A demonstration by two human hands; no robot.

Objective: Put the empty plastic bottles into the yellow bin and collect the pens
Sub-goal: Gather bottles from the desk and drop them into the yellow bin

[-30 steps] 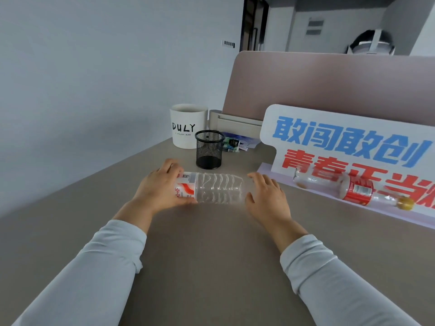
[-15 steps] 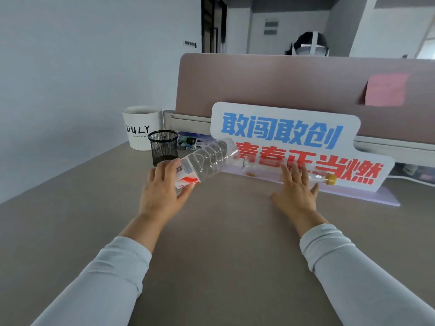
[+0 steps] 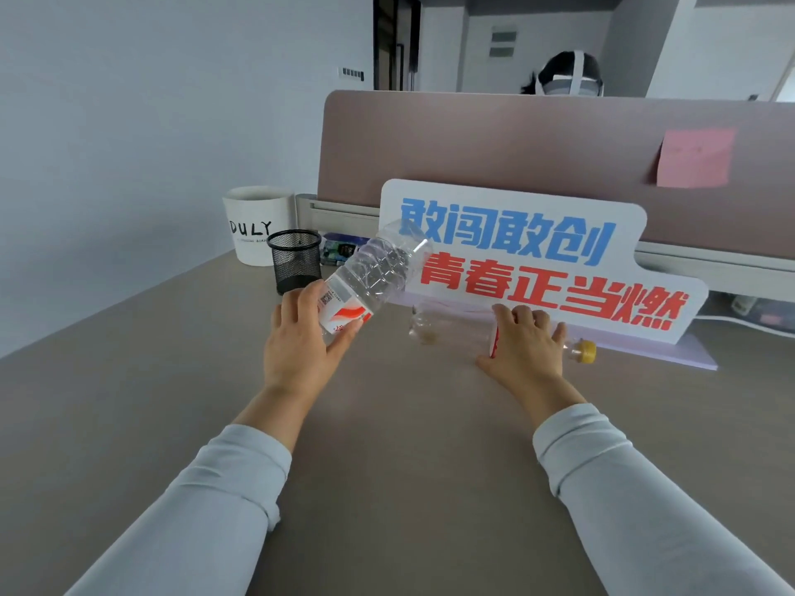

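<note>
1. Head view, centre: the left hand (image 3: 301,342) holds the clear bottle (image 3: 374,273) off the table (image 3: 408,466). Its grip is wrapped round the end with the red-and-white label, thumb underneath. The ribbed body tilts up and right of the grip.
2. Right of centre: the right hand (image 3: 527,342) lies over the yellow-capped bottle (image 3: 447,326), which rests on its side on the table. The fingers curl over its red label. The base points left and the cap right of the grip.
3. Just behind that bottle stands a white sign (image 3: 537,255) with blue and red characters, close against the fingers.
4. Left of centre: a black mesh pen cup (image 3: 294,266) stands just behind the left hand, with a white mug (image 3: 258,225) marked DULY behind it.
5. Upper half: a matte mauve partition (image 3: 516,144) carries a pink sticky note (image 3: 694,157). The table is a smooth grey-brown.
</note>
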